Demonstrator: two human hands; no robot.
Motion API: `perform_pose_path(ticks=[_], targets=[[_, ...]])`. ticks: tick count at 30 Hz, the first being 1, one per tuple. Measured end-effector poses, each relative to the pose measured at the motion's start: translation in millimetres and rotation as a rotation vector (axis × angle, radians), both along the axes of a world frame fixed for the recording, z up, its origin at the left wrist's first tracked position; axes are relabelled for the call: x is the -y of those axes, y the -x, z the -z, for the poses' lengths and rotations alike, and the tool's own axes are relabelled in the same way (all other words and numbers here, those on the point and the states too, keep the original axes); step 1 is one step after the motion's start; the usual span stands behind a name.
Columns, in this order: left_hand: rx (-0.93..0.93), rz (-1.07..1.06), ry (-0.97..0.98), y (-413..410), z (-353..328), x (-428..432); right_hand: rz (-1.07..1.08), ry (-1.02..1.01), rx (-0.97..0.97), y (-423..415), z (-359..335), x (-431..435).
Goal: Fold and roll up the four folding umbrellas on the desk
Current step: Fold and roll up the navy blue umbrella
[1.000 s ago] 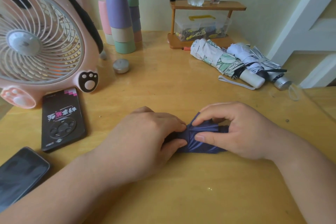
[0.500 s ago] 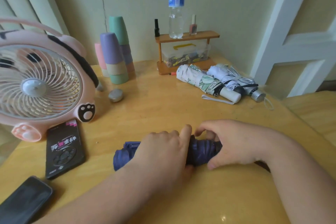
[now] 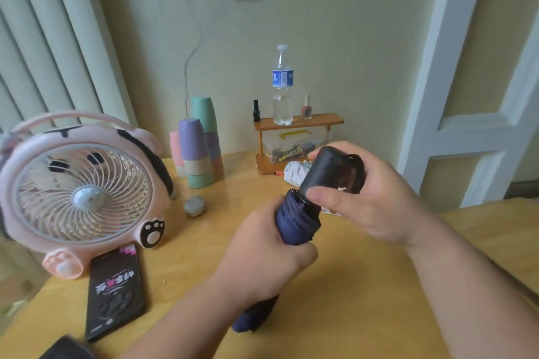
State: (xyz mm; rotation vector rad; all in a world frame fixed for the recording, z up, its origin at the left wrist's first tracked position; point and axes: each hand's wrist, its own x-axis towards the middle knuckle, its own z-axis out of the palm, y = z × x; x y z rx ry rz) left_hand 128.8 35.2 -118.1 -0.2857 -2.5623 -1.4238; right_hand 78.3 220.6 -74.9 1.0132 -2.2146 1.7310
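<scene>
Navy umbrella [image 3: 294, 221] held above the desk [image 3: 364, 315], handle [image 3: 323, 172] pointing to 1 o'clock. Left hand [image 3: 262, 256] wraps the rolled canopy [image 3: 253, 316]; right hand [image 3: 370, 207] grips the black handle, probably so the two can counter-twist the fabric tight.

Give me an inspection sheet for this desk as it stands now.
Surface: wooden desk, glossy.
Job's things: navy umbrella folded, held tilted with the handle end up; white patterned umbrella lies behind it, mostly hidden.
Clutter: pink fan, stacked cups, black box, small shelf with a water bottle.
Hands: left hand grips the navy canopy; right hand grips the black handle.
Cables: nothing seen.
Surroundings: curtain at left, white door frame at right.
</scene>
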Motion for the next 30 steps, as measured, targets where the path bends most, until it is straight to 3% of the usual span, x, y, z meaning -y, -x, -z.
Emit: perform_pose_path(ticks=[3,8,17,23,27,30], targets=[[0.043,0.008,-0.253,5,-9,9,0.006,0.028,-0.080,1,-31,41],[0.091,0.038,-0.405,14,-3,36,0.009,0.017,-0.048,13,-38,97],[-0.102,-0.018,-0.491,25,-3,46,0.156,-0.064,-0.162,18,-33,127],[-0.017,0.137,-0.521,27,-6,47,0.178,-0.075,-0.226,15,-29,111],[-0.030,0.128,-0.415,23,-10,49,0.189,-0.137,-0.207,13,-32,98],[0.162,0.247,-0.473,16,-15,49,0.254,-0.217,-0.113,16,-38,88]])
